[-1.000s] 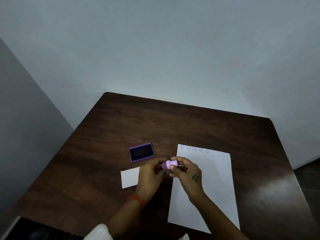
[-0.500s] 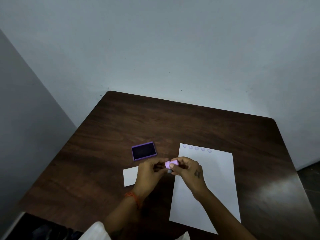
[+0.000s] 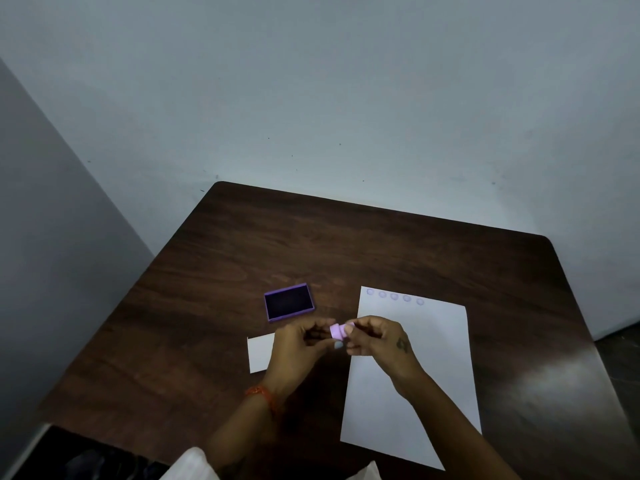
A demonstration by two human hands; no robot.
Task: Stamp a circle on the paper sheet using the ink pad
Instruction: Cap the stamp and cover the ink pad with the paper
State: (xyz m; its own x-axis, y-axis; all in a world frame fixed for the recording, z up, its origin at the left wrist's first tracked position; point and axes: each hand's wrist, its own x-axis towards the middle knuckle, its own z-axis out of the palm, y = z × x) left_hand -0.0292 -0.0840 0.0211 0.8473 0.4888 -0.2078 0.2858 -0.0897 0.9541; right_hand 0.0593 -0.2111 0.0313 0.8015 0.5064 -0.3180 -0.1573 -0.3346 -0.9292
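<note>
Stamp, a small lilac one, sits between both hands just above the desk, near the left edge of the paper sheet; the left hand pinches one end with closed fingers, and the right hand grips the other end, its fingers curled shut around it; which way the printing face points I cannot tell. Ink pad lies open just beyond the hands, toward the far left of the sheet; five faint circles run along the sheet's far edge; a small white card lies beside the left hand. The step in hand looks like readying the stamp; to do it well, settle it in one hand with the face down, press squarely and lightly on the pad, then come straight down on bare paper beside the last circle and lift without sliding.
</note>
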